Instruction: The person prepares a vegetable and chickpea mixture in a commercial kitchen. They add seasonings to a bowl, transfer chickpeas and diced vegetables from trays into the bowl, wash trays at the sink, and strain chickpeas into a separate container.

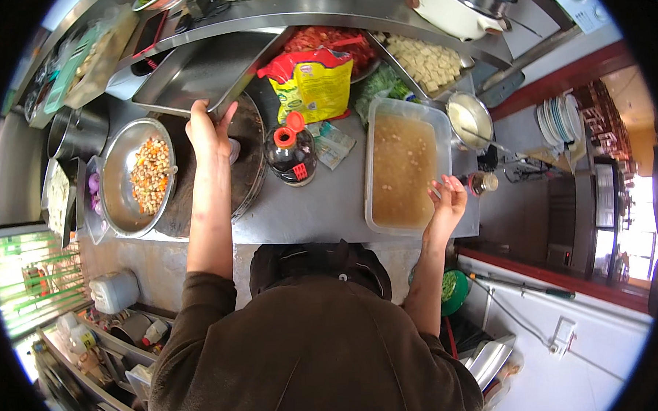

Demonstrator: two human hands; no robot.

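My left hand [210, 131] grips the near rim of an empty rectangular steel tray [207, 67], its thumb apart; the tray sits tilted behind a round wooden chopping block [244, 154]. My right hand [447, 200], fingers partly bent and holding nothing, is over the near right corner of a clear plastic tub [369, 187] of brownish liquid with small bits in it. Between the hands stand a dark sauce bottle with a red cap [292, 157] and a yellow and red bag [318, 87]. Left of my forearm, a steel bowl [108, 198] holds diced orange and pale brown pieces.
A tray of pale cubes [424, 63] and a steel pot with a ladle [468, 122] lie beyond the tub. A small bottle [483, 183] stands at the right edge. A metal shelf [320, 13] runs above the far side. Purple onions [94, 185] are at left.
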